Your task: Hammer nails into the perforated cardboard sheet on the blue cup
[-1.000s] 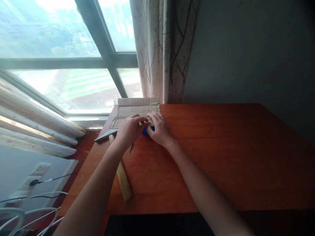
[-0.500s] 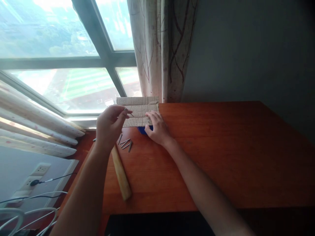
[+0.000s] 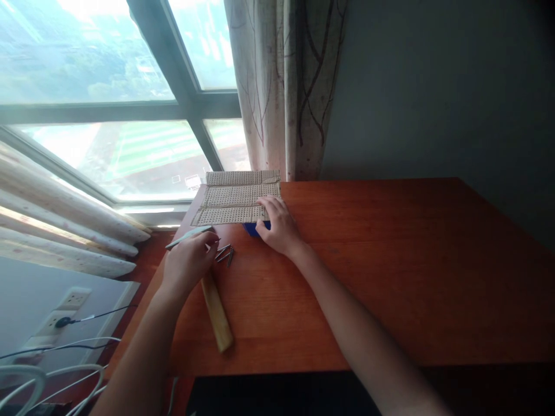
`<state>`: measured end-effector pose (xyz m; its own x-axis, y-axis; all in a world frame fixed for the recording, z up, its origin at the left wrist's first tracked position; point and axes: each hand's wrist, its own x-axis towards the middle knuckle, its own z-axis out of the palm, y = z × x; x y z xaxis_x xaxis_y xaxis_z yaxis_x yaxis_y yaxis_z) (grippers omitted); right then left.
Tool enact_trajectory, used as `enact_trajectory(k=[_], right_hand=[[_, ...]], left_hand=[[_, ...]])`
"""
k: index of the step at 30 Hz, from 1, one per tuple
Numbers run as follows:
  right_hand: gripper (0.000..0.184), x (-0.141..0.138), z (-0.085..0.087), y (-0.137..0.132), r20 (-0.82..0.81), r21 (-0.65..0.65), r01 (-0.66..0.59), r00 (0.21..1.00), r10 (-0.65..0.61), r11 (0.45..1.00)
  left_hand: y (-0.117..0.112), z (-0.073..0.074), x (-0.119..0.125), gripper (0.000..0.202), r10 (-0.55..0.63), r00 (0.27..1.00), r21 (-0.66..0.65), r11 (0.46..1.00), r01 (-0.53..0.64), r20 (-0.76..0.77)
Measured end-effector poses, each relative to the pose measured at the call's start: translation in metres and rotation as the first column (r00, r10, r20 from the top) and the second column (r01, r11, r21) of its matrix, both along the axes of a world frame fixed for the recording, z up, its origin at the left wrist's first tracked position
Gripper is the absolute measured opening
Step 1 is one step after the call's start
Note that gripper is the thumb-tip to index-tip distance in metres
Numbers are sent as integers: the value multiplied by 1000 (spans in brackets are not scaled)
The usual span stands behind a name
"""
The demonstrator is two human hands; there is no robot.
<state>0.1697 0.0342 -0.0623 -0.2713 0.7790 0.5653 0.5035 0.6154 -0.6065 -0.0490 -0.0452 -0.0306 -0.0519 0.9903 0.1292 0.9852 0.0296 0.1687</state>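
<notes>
My left hand point(image 3: 189, 260) is low over the desk's left side, thumb and fingers pinched together. A thin dark tip, seemingly of a nail point(image 3: 219, 239), pokes out of the pinch. Just right of it lie several loose metal nails point(image 3: 225, 254). Under that hand is a hammer, its wooden handle point(image 3: 217, 318) towards me and its grey head point(image 3: 191, 234) partly hidden. My right hand point(image 3: 280, 225) grips the near right part of a tan sheet with rows of holes point(image 3: 236, 196), fingers on top, thumb at the front edge. A blue thing point(image 3: 250, 229) shows beneath the sheet.
The reddish wooden desk point(image 3: 390, 277) reaches far to the right, against a grey wall. A window point(image 3: 151, 156) and curtains point(image 3: 269, 86) stand behind and left. Wall sockets point(image 3: 56, 320) and white cables point(image 3: 73, 370) are at lower left. A black surface lies below the desk's front edge.
My left hand has come down and back from above the holed sheet to the hammer and the loose nails, uncovering the sheet's left part. My right hand has stayed on the sheet.
</notes>
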Motion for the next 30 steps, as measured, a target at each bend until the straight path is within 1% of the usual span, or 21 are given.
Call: enact_trajectory(k=[3, 6, 9, 11, 13, 16, 18, 21, 23, 26, 28, 30], right_hand=[[45, 0, -1, 0, -10, -8, -5, 1000, 5, 1000], [44, 0, -1, 0, -18, -4, -15, 1000, 15, 1000], [45, 0, -1, 1, -21, -1, -22, 1000, 22, 1000], [44, 0, -1, 1, -29, -9, -22, 999, 21, 1000], [44, 0, 0, 1, -35, -17, -21, 999, 20, 1000], [45, 1, 0, 0, -33, -23, -15, 999, 14, 1000], [48, 1, 0, 0, -33, -31, -6, 999, 5, 1000], [51, 1, 1, -1, -45, -43, -8, 999, 6, 999], [51, 1, 1, -1, -61, -45, -14, 998, 12, 999], [52, 1, 2, -1, -83, -43, -22, 996, 18, 999], [53, 1, 2, -1, -83, -46, -22, 996, 18, 999], [54, 0, 2, -1, -77, -46, -18, 997, 15, 999]], left_hand=[[1, -3, 1, 30, 39, 995, -11, 999, -40, -89], [0, 1, 0, 31, 21, 998, -3, 1000, -21, -63], [-2, 11, -2, 29, -78, 992, 28, 997, 76, 99], [-3, 19, -1, 29, -150, 962, 62, 988, 140, 230], [-2, 26, 4, 29, -180, 931, 107, 982, 154, 318], [5, 35, 17, 28, -214, 897, 179, 972, 154, 388], [13, 38, 28, 27, -259, 881, 232, 957, 176, 397], [31, 40, 46, 22, -306, 888, 275, 937, 216, 344], [45, 38, 56, 20, -335, 894, 276, 926, 256, 297], [61, 33, 65, 19, -387, 893, 244, 911, 332, 230], [68, 29, 68, 18, -432, 873, 250, 892, 377, 225], [70, 27, 69, 17, -477, 831, 321, 865, 385, 286]])
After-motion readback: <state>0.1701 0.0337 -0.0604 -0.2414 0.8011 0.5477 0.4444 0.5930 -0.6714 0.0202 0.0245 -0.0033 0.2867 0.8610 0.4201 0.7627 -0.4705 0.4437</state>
